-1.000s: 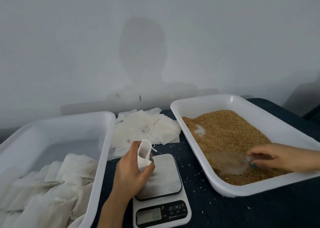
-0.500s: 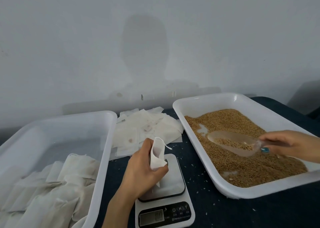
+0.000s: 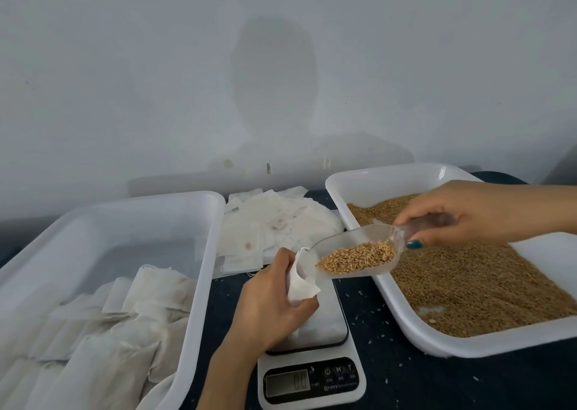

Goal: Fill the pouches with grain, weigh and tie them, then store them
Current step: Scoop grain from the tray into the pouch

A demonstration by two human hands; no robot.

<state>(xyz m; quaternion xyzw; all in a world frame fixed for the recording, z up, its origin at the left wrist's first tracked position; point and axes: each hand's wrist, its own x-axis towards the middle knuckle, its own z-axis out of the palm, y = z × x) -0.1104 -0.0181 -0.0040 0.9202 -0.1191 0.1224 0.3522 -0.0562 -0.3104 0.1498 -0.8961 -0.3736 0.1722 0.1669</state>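
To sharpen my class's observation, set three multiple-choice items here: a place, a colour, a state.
1. Where does the white digital kitchen scale stand? A between the left white plastic tray and the right white plastic tray; B inside a tray; C against the wall.
2. What colour is the grain? A green; B golden brown; C black.
3. The clear plastic scoop in the right hand is: A empty; B cracked; C loaded.
Key: 1A, trays flank it; 2B, seen in the right tray; 3C, grain heaps inside it.
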